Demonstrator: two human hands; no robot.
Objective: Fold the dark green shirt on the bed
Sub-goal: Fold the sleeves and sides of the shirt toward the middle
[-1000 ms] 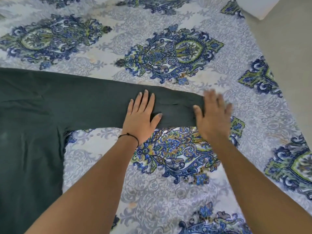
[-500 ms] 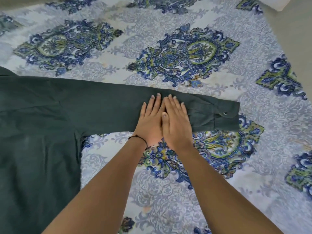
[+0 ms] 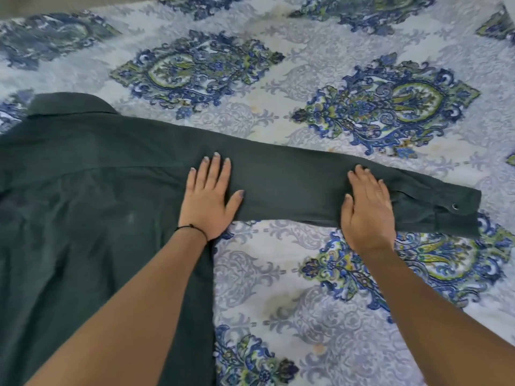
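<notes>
The dark green shirt [image 3: 83,196] lies flat on the bed, its body at the left and its collar at the upper left. One long sleeve stretches out to the right and ends in a cuff with a metal snap. My left hand [image 3: 209,199] presses flat on the sleeve close to the shoulder, fingers straight. My right hand [image 3: 367,207] presses flat on the sleeve beside the cuff, fingers straight and together.
The bed is covered by a white sheet [image 3: 292,288] with blue and green medallion prints. A strip of grey floor [image 3: 55,4] shows past the bed's far edge at the top left.
My hands were side by side on the middle of the sleeve; now they have slid apart, the left toward the shoulder and the right toward the cuff. The view has shifted left.
</notes>
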